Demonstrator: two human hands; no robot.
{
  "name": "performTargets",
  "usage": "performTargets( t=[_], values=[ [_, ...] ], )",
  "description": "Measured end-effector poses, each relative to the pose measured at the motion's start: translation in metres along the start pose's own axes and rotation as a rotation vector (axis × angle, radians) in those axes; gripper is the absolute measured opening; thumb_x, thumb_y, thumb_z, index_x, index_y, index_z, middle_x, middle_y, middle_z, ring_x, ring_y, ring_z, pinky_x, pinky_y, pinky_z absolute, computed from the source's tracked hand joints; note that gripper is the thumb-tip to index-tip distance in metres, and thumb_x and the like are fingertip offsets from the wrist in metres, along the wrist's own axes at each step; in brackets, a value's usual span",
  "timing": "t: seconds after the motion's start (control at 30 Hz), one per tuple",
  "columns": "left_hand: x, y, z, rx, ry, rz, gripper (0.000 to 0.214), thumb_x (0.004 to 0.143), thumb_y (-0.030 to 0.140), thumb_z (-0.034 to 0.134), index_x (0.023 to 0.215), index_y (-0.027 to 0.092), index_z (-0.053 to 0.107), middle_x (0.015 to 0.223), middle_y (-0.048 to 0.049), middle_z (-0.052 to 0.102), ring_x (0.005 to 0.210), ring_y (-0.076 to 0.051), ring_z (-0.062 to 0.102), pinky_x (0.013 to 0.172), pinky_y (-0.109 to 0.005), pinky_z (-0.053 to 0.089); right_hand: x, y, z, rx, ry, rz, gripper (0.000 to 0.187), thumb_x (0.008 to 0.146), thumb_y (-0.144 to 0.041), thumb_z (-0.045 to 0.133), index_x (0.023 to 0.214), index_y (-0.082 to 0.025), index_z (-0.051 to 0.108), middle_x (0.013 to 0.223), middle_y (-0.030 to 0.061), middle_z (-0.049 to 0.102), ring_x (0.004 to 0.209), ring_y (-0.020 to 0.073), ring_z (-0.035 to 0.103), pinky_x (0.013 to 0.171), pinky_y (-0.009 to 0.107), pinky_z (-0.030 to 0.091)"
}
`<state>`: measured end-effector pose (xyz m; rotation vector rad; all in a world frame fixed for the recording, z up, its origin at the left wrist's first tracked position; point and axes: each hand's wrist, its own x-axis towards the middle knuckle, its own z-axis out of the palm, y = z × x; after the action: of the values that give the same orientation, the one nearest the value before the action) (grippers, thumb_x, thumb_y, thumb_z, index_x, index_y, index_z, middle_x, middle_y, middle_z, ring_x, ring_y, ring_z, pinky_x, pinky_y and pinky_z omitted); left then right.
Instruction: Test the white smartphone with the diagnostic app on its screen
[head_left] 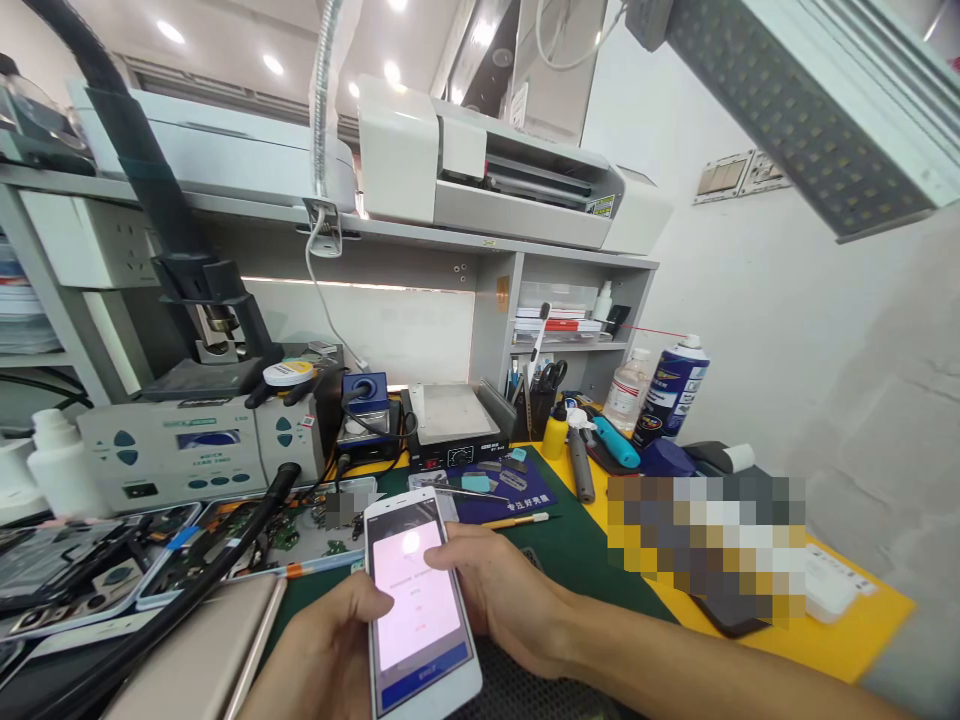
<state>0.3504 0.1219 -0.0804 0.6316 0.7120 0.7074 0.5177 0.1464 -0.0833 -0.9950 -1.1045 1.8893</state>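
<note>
A white smartphone [418, 640] with its screen lit is held upright, tilted back, between my two hands above the bench. Along its left edge my left hand [330, 620] grips it, the thumb lying over the screen's edge. From the right side my right hand [502, 590] holds it too, with its thumb on the upper part of the screen. The other fingers of both hands are mostly hidden behind the phone. On the screen is a pale pink panel with small text I cannot read and a blue bar at the bottom.
Left are a hot-air station [202, 450], its black hose [247, 540], a gold tablet-like device [195, 650] and trays of circuit boards [300, 530]. Behind the phone stands a hot plate [450, 415]. A spray can [671, 390] and yellow bottle [555, 432] stand right. A lamp [810, 110] hangs overhead.
</note>
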Motion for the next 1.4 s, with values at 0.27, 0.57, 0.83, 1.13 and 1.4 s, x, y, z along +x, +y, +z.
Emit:
performTargets(
  t=[0.27,0.57,0.83,1.13,1.4],
  values=[
    [0.001,-0.004,-0.006,-0.115,-0.022,-0.014,0.050,0.082,0.016,0.058,0.132,0.015,0.060,0.083,-0.0100,0.076,0.074,-0.032,0.071,0.063,-0.046,0.059,0.001,0.001,-0.004,-0.025,-0.034,-0.009,0.041,0.053,-0.019,0.060,0.094,-0.017,0.067,0.080,0.0027,0.070,0.067,0.0173,0.060,0.063,0.028,0.040],
    [0.003,-0.005,-0.010,-0.161,-0.069,-0.019,0.055,0.082,0.018,0.058,0.137,0.016,0.057,0.096,-0.0124,0.077,0.078,-0.031,0.071,0.064,-0.044,0.058,0.001,0.003,-0.007,-0.081,-0.076,-0.071,0.045,0.051,-0.006,0.065,0.094,-0.017,0.069,0.091,0.0015,0.073,0.079,0.0175,0.064,0.065,0.025,0.042],
    [0.002,-0.004,-0.006,-0.125,-0.066,-0.019,0.055,0.085,0.020,0.057,0.140,0.015,0.055,0.093,-0.0123,0.077,0.077,-0.032,0.072,0.066,-0.047,0.058,0.001,0.003,-0.006,-0.050,-0.070,-0.037,0.043,0.053,-0.012,0.060,0.094,-0.017,0.068,0.082,0.0014,0.071,0.067,0.0164,0.062,0.062,0.026,0.044],
    [0.003,-0.002,-0.004,-0.167,-0.088,-0.042,0.058,0.085,0.021,0.059,0.141,0.015,0.052,0.096,-0.0126,0.077,0.075,-0.031,0.073,0.062,-0.044,0.058,0.001,0.001,-0.001,-0.025,-0.005,-0.007,0.035,0.058,-0.025,0.062,0.092,-0.017,0.066,0.082,0.0043,0.070,0.069,0.0183,0.062,0.067,0.029,0.041],
    [0.000,0.000,0.001,-0.064,0.057,-0.009,0.058,0.082,0.020,0.061,0.139,0.013,0.050,0.081,-0.0101,0.076,0.072,-0.033,0.073,0.059,-0.045,0.058,0.001,0.000,-0.002,-0.010,-0.004,-0.005,0.036,0.061,-0.029,0.064,0.094,-0.017,0.068,0.080,0.0040,0.070,0.068,0.0167,0.059,0.069,0.029,0.040]
  ],
)
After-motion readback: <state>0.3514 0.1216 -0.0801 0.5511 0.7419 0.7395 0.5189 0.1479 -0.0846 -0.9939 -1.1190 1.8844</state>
